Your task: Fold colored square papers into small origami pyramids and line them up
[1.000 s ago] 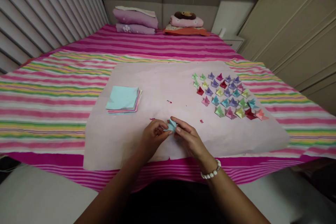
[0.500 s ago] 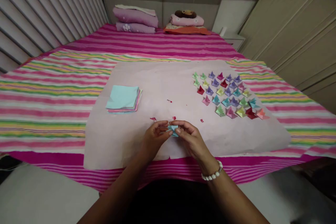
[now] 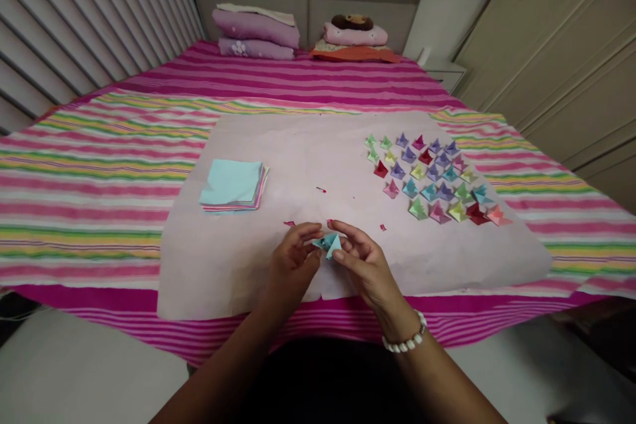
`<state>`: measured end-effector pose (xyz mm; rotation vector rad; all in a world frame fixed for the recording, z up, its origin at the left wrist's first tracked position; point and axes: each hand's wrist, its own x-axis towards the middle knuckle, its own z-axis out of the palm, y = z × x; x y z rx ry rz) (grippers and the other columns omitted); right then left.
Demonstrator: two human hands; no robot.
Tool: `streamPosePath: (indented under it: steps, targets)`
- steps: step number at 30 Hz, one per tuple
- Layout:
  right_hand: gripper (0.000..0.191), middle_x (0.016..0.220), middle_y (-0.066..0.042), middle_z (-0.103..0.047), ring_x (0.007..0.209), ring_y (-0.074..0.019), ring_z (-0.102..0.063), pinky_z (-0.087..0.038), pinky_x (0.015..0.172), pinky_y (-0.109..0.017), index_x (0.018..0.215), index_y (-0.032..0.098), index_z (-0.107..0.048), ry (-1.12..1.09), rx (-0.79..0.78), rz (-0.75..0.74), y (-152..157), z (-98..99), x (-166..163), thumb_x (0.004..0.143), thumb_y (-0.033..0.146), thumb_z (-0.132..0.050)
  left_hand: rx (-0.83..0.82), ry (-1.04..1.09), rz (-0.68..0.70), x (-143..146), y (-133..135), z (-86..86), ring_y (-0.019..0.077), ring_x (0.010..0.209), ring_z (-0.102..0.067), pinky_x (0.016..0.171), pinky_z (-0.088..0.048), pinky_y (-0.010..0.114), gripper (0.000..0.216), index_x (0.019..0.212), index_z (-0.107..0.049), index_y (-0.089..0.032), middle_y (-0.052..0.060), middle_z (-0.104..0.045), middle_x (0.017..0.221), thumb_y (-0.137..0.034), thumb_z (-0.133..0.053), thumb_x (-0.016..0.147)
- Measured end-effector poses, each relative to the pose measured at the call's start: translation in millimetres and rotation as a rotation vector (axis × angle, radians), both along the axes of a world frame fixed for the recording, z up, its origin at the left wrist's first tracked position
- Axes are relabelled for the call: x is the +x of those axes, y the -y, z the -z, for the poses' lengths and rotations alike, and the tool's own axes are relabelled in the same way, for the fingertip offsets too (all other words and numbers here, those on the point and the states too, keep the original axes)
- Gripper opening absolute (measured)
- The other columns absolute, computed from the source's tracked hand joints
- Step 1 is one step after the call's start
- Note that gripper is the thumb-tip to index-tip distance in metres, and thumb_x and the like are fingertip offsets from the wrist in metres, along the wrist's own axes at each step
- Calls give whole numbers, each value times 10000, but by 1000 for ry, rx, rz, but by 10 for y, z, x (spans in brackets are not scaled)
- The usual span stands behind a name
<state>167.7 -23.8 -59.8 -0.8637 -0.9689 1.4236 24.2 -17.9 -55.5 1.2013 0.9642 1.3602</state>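
Observation:
A small light-blue folded paper piece (image 3: 332,245) with pointed flaps is held between my two hands, just above the pale sheet (image 3: 293,146). The thumb and fingers of my left hand (image 3: 296,257) close on its left point. From the other side, my right hand (image 3: 365,262) pinches its right flap, with the index finger raised over the top. Little red paper scraps (image 3: 383,228) lie on the sheet beyond and beside my hands. Several folded paper pieces (image 3: 418,171) of many colours stand in rows to the right.
On the left of the sheet sits a stack of square paper (image 3: 232,183), light blue on top. A small red-tipped stick (image 3: 320,189) lies mid-sheet. Folded purple bedding (image 3: 257,28) and a pink pillow pile (image 3: 354,35) rest by the headboard. A wardrobe (image 3: 561,73) stands at right.
The light-blue paper has been turned and opened out, so its points now spread apart. My right fingers have lifted away from its top edge.

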Motion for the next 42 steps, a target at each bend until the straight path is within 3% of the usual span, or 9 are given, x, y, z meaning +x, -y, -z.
streamPosePath:
  steps: [9, 12, 16, 20, 25, 29, 42]
  targets:
    - [380, 1006, -28, -725, 951, -206, -642, -463, 942, -387, 1055, 270, -702, -101, -80, -7, 22, -74, -11, 686, 259, -794, 74, 116, 59, -20, 23, -71, 187, 1052, -605, 901, -518, 325, 319, 1069, -646, -222, 61, -610, 1134, -177, -699, 758]
    - [320, 908, -12, -723, 870, -174, -633, -470, 879, -332, 1007, 259, -724, -150, -103, -7, 32, -106, -13, 694, 246, -787, -8, 125, 32, -30, 2, -37, 204, 1087, -583, 886, -516, 323, 325, 1027, -667, -214, 64, -605, 1175, -181, -747, 713]
    - [271, 841, -3, -703, 792, -154, -606, -462, 808, -303, 968, 256, -737, -169, -100, -20, 40, -118, -20, 700, 249, -782, -182, 148, 156, -59, 2, -34, 181, 972, -632, 856, -511, 323, 318, 1048, -678, -219, 50, -689, 1051, -204, -737, 736]
    - [240, 836, -5, -690, 763, -142, -583, -450, 758, -282, 963, 249, -743, -173, -109, -33, 52, -124, -20, 726, 276, -766, -185, 152, 189, -82, 16, -54, 152, 863, -638, 783, -510, 284, 314, 1045, -693, -226, 30, -710, 901, -197, -741, 736]
    - [239, 701, 13, -634, 643, -112, -513, -419, 644, -257, 953, 230, -752, -168, -152, -34, 64, -136, -13, 732, 321, -766, -237, 165, 150, -94, 10, -65, 123, 815, -611, 729, -508, 256, 427, 1079, -682, -246, 7, -643, 925, -187, -788, 669]
    - [248, 728, 10, -645, 649, -111, -525, -420, 632, -255, 937, 228, -751, -154, -185, -16, 62, -145, -16, 695, 271, -789, -256, 140, 137, -90, 24, -87, 109, 790, -588, 691, -492, 226, 471, 1096, -666, -237, -16, -602, 838, -176, -797, 648]
    - [253, 841, -17, -705, 764, -149, -618, -490, 736, -296, 930, 224, -744, -205, -231, -57, 76, -205, -62, 679, 234, -774, -275, 152, 78, -88, 30, -122, 130, 855, -607, 725, -492, 235, 344, 1019, -675, -211, 12, -659, 904, -200, -759, 685]
